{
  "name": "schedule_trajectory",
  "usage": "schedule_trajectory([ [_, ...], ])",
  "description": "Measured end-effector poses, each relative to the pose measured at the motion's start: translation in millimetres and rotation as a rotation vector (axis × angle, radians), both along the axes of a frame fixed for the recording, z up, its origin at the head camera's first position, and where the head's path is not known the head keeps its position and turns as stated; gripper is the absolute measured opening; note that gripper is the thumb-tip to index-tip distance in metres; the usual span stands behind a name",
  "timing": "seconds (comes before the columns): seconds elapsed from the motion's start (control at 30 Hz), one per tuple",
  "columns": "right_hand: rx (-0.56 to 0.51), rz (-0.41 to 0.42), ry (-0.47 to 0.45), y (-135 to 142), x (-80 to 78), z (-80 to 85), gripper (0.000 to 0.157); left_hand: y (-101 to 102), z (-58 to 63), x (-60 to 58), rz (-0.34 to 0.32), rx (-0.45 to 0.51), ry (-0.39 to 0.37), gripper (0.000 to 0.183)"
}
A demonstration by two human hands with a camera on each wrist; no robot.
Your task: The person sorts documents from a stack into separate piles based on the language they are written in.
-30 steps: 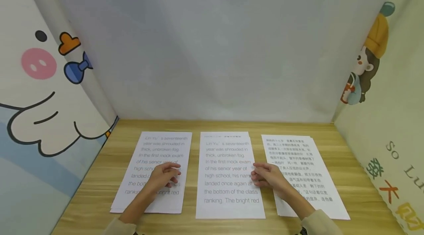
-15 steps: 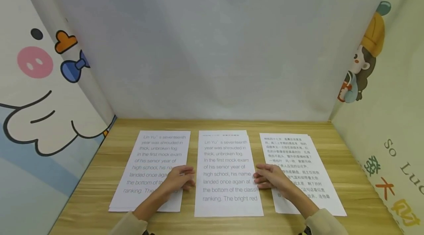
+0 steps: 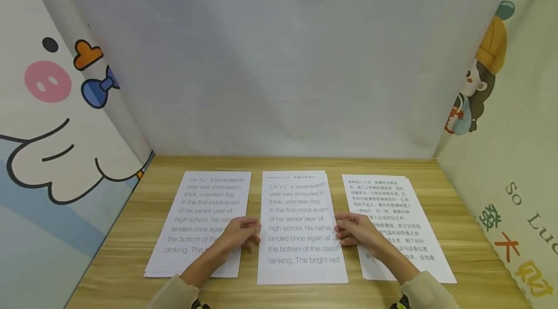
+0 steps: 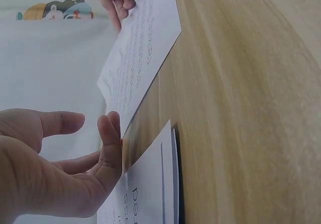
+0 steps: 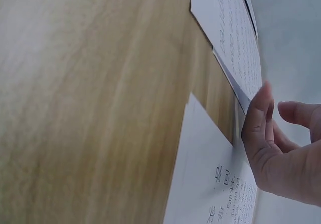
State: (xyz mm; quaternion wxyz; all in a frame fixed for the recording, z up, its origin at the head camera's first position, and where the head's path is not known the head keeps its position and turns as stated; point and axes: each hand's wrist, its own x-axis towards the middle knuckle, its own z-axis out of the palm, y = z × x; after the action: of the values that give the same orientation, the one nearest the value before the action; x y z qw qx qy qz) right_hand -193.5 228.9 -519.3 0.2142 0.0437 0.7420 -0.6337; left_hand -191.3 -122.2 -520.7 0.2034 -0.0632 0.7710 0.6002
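Three printed paper stacks lie side by side on the table. The middle stack [image 3: 301, 251] has large English print, and its right side bows slightly. My left hand [image 3: 240, 234] is at its left edge, over the right part of the left stack [image 3: 205, 193]. In the left wrist view, the thumb of the left hand [image 4: 65, 169] stands apart from its loosely bent fingers. At the middle stack's right edge is my right hand [image 3: 355, 231], reaching across the right stack [image 3: 418, 231] of Chinese print. The right wrist view has the right hand's [image 5: 281, 153] fingertips right at the sheet edge, thumb apart.
The wood-grain table [image 3: 322, 294] runs back to a plain pale wall [image 3: 279, 81]. A cartoon-printed panel [image 3: 52, 139] rises at the left, another printed panel [image 3: 501, 154] at the right. Sheets in the stacks are slightly offset from each other.
My left hand has moved right, from over the left stack to the middle stack's left edge. The right hand stays by the right edge. The middle stack's right side now bows a little.
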Motion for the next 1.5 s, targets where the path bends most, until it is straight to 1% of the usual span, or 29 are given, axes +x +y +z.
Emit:
schedule_trajectory([
  [0.13, 0.052, -0.038, 0.029, -2.1, -0.8, -0.7, 0.051, -0.5, -0.5, 0.0, -0.002, -0.006, 0.003, 0.053],
  [0.23, 0.090, -0.067, 0.061, -4.5, -0.2, -1.7, 0.047, -0.8, -1.0, 0.4, -0.022, 0.002, 0.003, 0.052],
  [0.3, 0.092, -0.078, 0.075, -5.6, 0.3, -3.0, 0.045, -0.7, -1.2, 0.7, -0.040, 0.007, 0.004, 0.051],
  [0.4, 0.057, -0.085, 0.078, -7.1, 0.9, -4.4, 0.047, -0.3, -2.4, 0.5, -0.060, 0.009, 0.005, 0.051],
  [0.53, 0.004, -0.078, 0.057, -7.6, 0.1, -6.4, 0.057, 0.8, -1.9, -0.7, -0.059, -0.002, 0.001, 0.052],
  [0.6, -0.012, -0.070, 0.045, -7.4, -0.3, -6.9, 0.061, 1.2, -0.5, -1.1, -0.053, -0.009, 0.001, 0.052],
  [0.73, -0.052, -0.065, 0.023, -5.6, 0.1, -5.9, 0.063, 0.5, -0.1, -1.1, -0.028, -0.021, 0.020, 0.049],
  [0.83, -0.090, -0.097, 0.004, -3.5, 0.3, -4.3, 0.062, -0.1, 0.7, -1.0, -0.013, -0.041, 0.038, 0.047],
  [0.97, -0.137, -0.117, -0.020, -0.8, -0.5, -4.6, 0.064, 1.3, 2.4, -2.9, -0.038, -0.059, 0.034, 0.049],
  [1.07, -0.154, -0.097, -0.033, 0.9, -0.3, -6.9, 0.066, 5.0, 2.1, -6.7, -0.054, -0.047, 0.024, 0.051],
  [1.13, -0.157, -0.084, -0.041, 1.5, 0.3, -8.7, 0.068, 7.6, 1.9, -9.5, -0.041, -0.027, 0.015, 0.051],
  [1.3, -0.163, -0.071, -0.057, 1.0, 2.8, -10.8, 0.070, 10.9, 3.6, -13.6, 0.016, -0.006, 0.003, 0.051],
  [1.4, -0.177, -0.061, -0.057, 1.0, 4.2, -9.4, 0.071, 11.4, 5.4, -14.7, 0.026, -0.002, 0.030, 0.051],
  [1.5, -0.190, -0.059, -0.058, 1.3, 5.0, -6.4, 0.072, 11.8, 7.6, -15.1, 0.034, 0.036, 0.065, 0.048],
])
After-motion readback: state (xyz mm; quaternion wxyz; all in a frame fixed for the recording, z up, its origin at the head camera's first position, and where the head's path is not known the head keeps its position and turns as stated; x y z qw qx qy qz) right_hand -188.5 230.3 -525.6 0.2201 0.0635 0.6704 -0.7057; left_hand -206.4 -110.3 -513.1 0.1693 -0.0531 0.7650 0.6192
